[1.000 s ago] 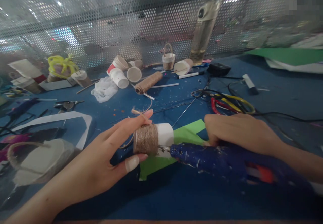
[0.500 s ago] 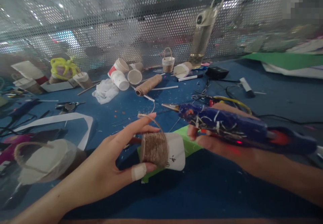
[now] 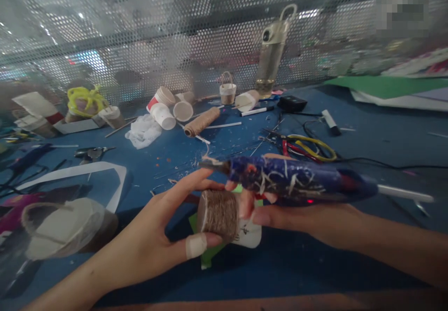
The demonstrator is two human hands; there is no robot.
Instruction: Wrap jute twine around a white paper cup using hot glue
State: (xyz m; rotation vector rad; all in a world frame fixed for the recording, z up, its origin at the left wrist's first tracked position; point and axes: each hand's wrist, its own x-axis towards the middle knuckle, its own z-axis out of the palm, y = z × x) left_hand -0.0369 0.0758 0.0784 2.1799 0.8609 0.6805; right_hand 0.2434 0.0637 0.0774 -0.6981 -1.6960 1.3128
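My left hand (image 3: 164, 227) is closed around a paper cup wound with brown twine (image 3: 219, 215), thumb in front and fingers behind; a plaster covers part of the thumb. The cup lies on its side, its bare white part pointing right with dark marks on it. My right hand (image 3: 280, 213) grips a blue glue gun (image 3: 290, 175) streaked with dried glue, a red light glowing on it. The gun's nozzle is just above my left fingertips. Under the cup lies a green sheet (image 3: 209, 257), mostly hidden. A loose strand of twine (image 3: 206, 150) rises behind the nozzle.
A twine spool (image 3: 202, 121), white paper cups (image 3: 164, 116) and a crumpled white bag (image 3: 143, 131) lie beyond my hands. A handled cup (image 3: 66, 229) stands left. Pliers (image 3: 308, 147) and cables lie right. A tall bottle (image 3: 271, 59) stands by the perforated metal screen (image 3: 140, 45).
My right hand has brought the glue gun left and down, its nozzle now over my left fingers. The wrapped cup has shifted slightly right, and its white part is now partly covered.
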